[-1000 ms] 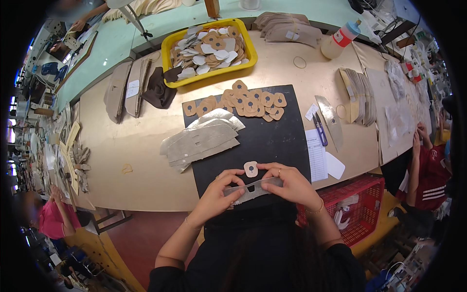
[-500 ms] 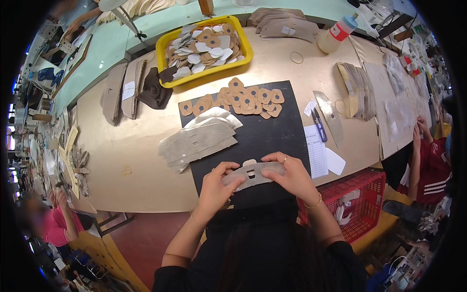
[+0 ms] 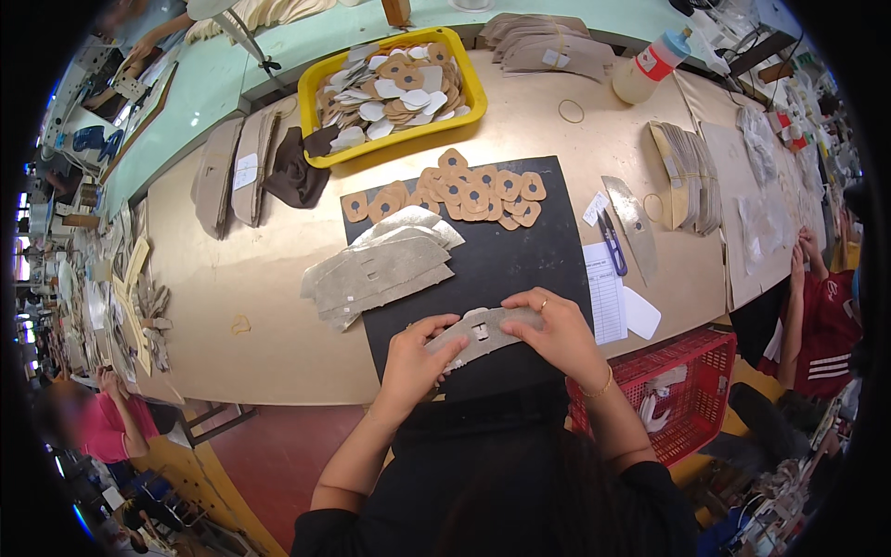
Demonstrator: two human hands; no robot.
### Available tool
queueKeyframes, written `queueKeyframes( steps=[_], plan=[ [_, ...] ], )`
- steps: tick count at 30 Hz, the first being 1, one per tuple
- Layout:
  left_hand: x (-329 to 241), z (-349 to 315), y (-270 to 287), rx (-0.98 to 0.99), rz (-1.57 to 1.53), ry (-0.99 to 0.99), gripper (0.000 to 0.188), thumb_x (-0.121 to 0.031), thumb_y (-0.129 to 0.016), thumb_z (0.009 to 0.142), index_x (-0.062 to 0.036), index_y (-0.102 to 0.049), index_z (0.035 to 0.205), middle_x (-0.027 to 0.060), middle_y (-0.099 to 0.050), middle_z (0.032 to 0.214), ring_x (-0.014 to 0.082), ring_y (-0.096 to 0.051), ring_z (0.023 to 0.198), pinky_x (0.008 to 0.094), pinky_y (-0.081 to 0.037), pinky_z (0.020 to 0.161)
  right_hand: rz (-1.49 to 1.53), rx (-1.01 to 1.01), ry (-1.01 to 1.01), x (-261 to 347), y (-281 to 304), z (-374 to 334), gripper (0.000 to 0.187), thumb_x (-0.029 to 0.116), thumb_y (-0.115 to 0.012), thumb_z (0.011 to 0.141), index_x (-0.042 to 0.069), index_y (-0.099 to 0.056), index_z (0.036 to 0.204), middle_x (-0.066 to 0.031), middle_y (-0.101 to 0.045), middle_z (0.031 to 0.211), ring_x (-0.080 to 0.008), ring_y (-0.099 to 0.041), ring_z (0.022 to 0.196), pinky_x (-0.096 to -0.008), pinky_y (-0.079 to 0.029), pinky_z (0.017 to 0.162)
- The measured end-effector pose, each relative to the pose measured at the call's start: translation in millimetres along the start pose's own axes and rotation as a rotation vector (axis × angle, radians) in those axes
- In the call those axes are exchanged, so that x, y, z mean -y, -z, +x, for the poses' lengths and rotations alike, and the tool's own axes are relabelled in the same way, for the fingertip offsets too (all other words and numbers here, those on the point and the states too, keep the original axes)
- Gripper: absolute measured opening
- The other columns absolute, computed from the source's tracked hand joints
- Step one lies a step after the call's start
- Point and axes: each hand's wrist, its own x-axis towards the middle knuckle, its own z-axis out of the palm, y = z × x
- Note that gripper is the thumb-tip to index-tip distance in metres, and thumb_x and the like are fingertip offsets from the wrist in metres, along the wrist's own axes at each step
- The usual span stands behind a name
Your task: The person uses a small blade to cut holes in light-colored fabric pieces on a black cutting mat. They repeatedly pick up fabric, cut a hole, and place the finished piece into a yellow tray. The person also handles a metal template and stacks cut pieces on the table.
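Note:
Both my hands grip a curved grey-beige panel (image 3: 495,336), low over the near part of a black mat (image 3: 520,265). My left hand (image 3: 418,360) pinches its left end between thumb and fingers. My right hand (image 3: 554,336) holds the right end the same way, thumb on top. Near its middle the panel has a small cut-out, with something pale showing through. A small pale piece (image 3: 477,312) peeks out beyond the panel's far edge; most of it is hidden. Just past my left hand lie several similar flat panels (image 3: 385,269), overlapping, partly on the mat.
Small tan pieces with dark dots (image 3: 473,197) are spread along the mat's far edge. Behind stands a yellow tray (image 3: 393,153) of loose pieces. Snips (image 3: 611,243), a paper sheet (image 3: 605,292) and a glue bottle (image 3: 650,70) are to the right. A red crate (image 3: 691,395) sits below the table edge.
The panel has tilted slightly, its right end now a little farther away. Something pale now shows through the cut-out, where it looked darker before. Both hands keep their hold.

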Motion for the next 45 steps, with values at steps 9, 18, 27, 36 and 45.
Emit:
queueKeyframes(
  steps=[9,18,27,36,45],
  plan=[
    [-2.9,1.8,0.2,0.065,-0.019,-0.009,0.035,-0.013,-0.076,0.084,0.0004,-0.068,0.116,0.0044,-0.067,0.086,0.005,-0.059,0.057,0.0193,-0.045,0.044,0.045,-0.02,0.002,-1.3,-0.2,-5.5,0.027,0.015,-0.076,0.081,0.002,-0.069,0.104,-0.0114,-0.068,0.095,-0.0268,-0.067,0.087,-0.0323,-0.051,0.076],
    [-0.5,3.0,0.4,0.01,-0.003,-0.058,0.032,-0.013,-0.077,0.083,-0.001,-0.069,0.112,0.0031,-0.065,0.084,0.0046,-0.057,0.055,0.0194,-0.044,0.045,0.026,-0.03,0.019,-0.5,-0.4,-4.8,0.025,0.015,-0.074,0.083,0.002,-0.067,0.104,-0.0131,-0.067,0.097,-0.0306,-0.067,0.089,-0.0351,-0.052,0.079],
    [-3.3,8.1,-0.4,-0.072,0.119,-0.203,0.028,-0.011,-0.078,0.079,-0.0022,-0.071,0.104,0.0086,-0.066,0.087,0.0186,-0.061,0.074,0.0289,-0.048,0.068,-0.033,-0.103,0.037,-1.7,-6.4,-2.0,0.029,0.015,-0.077,0.081,0.003,-0.068,0.106,-0.0109,-0.067,0.095,-0.0241,-0.066,0.079,-0.0303,-0.051,0.064],
    [-2.5,8.6,-1.0,-0.094,0.159,-0.216,0.027,-0.012,-0.079,0.077,-0.0042,-0.072,0.102,0.0105,-0.067,0.086,0.0263,-0.064,0.082,0.0337,-0.049,0.076,-0.025,-0.095,0.021,-2.5,-7.5,-2.4,0.029,0.015,-0.076,0.082,0.003,-0.068,0.107,-0.0099,-0.067,0.095,-0.0219,-0.065,0.077,-0.029,-0.05,0.061],
    [-1.6,8.6,-1.6,-0.098,0.148,-0.218,0.027,-0.012,-0.079,0.077,-0.0037,-0.072,0.102,0.0107,-0.066,0.085,0.0264,-0.063,0.081,0.0335,-0.049,0.075,-0.031,-0.097,0.029,-5.6,-8.6,-2.1,0.028,0.015,-0.076,0.082,0.003,-0.068,0.107,-0.0099,-0.067,0.095,-0.0221,-0.066,0.077,-0.029,-0.051,0.061]
  ],
)
